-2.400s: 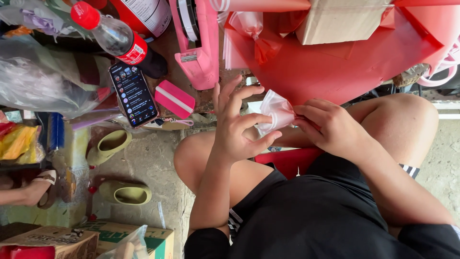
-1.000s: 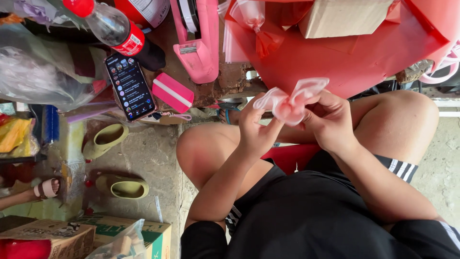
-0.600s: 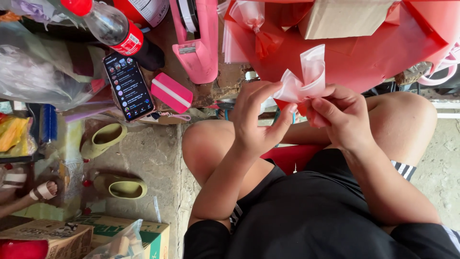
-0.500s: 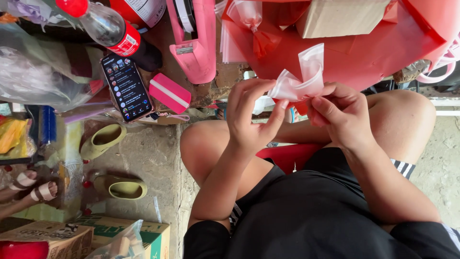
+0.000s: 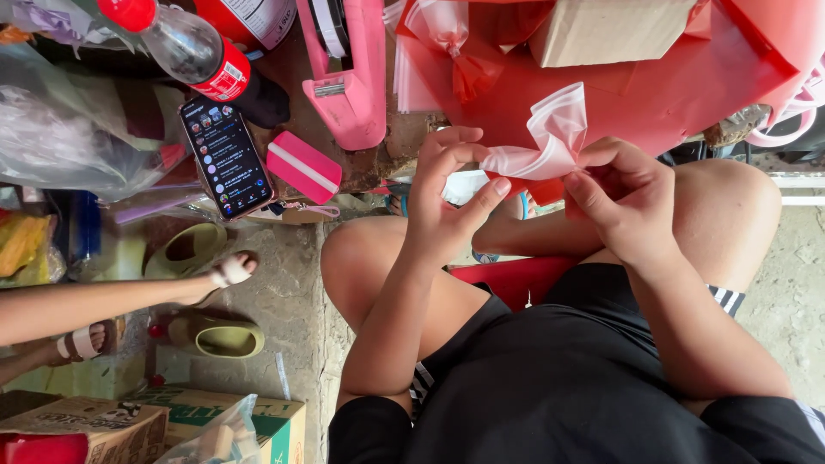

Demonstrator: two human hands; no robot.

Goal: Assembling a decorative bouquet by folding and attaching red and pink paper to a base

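Observation:
My left hand (image 5: 443,193) and my right hand (image 5: 627,202) together pinch a small clear plastic bag (image 5: 546,137) above my knees. The bag is crumpled and its open end sticks upward. My left fingers hold its left corner, my right fingers grip its right side. Just beyond the bag lies a red sheet (image 5: 619,86) carrying a cardboard box (image 5: 601,30) and a tied clear bag with red filling (image 5: 455,51).
On the left of the low table are a pink tape dispenser (image 5: 344,77), a pink block (image 5: 302,167), a phone with a lit screen (image 5: 225,157) and a soda bottle (image 5: 202,60). Another person's sandalled feet (image 5: 228,271) and green slippers (image 5: 219,335) are on the concrete floor. Cardboard boxes (image 5: 223,421) stand lower left.
The bag has been pulled open and turned between my hands, staying at the same height. Another person's leg and foot have come further in from the left.

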